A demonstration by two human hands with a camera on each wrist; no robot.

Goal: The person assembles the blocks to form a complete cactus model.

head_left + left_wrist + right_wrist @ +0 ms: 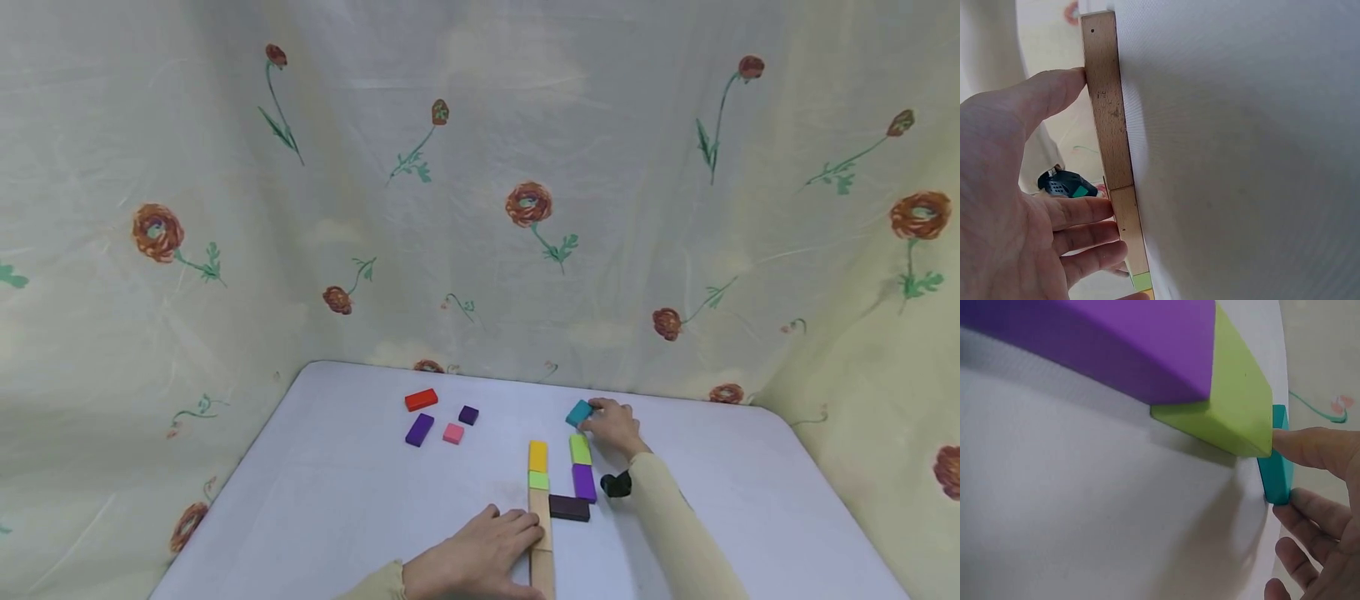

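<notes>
In the head view my right hand [615, 425] pinches a teal block [580, 413] between thumb and fingers at the far end of a lime-green block [580, 449]. The right wrist view shows the thumb and fingertips on the teal block [1279, 459], close to the lime block [1241, 394]. A purple block [584, 483] adjoins the lime one, and a dark brown block [569, 507] lies crosswise at its near end. My left hand [483, 550] rests its fairly straight fingers against the plain wooden blocks [1107, 106], thumb along the same side.
Beyond the wooden blocks the row continues with a small light green block [538, 480] and a yellow block [537, 456]. Loose at the back left are red [422, 400], purple [419, 430], pink [453, 433] and dark purple [468, 415] blocks. A floral curtain [480, 208] surrounds the white table [337, 483].
</notes>
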